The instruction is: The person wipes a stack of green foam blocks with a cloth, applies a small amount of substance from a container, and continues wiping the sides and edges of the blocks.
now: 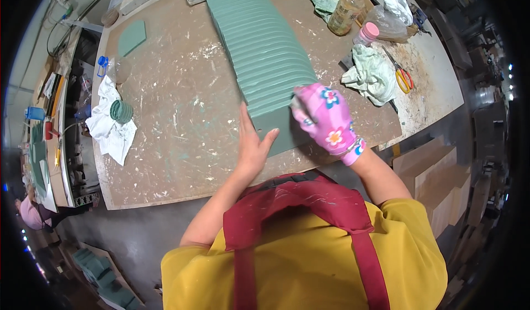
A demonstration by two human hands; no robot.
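Observation:
A long row of thin green panels (265,51) lies overlapped like shingles, running from the table's near edge to the far side. The nearest panel (287,128) shows a bare flat face with a small hole near its left edge. My bare left hand (253,142) rests against that panel's left edge, fingers stretched along the side and thumb apart over the corner. In a pink flowered glove, my right hand (324,117) is closed at the right side of the nearest panels. Something greyish shows at its fingertips, too hidden to name.
Right of the row are a crumpled pale cloth (372,75), scissors (403,78), a pink-capped jar (366,33) and an orange-capped bottle (346,12). To the left, a ribbed green cup (121,111) sits on a white cloth (110,128). A loose green panel (132,38) lies farther back.

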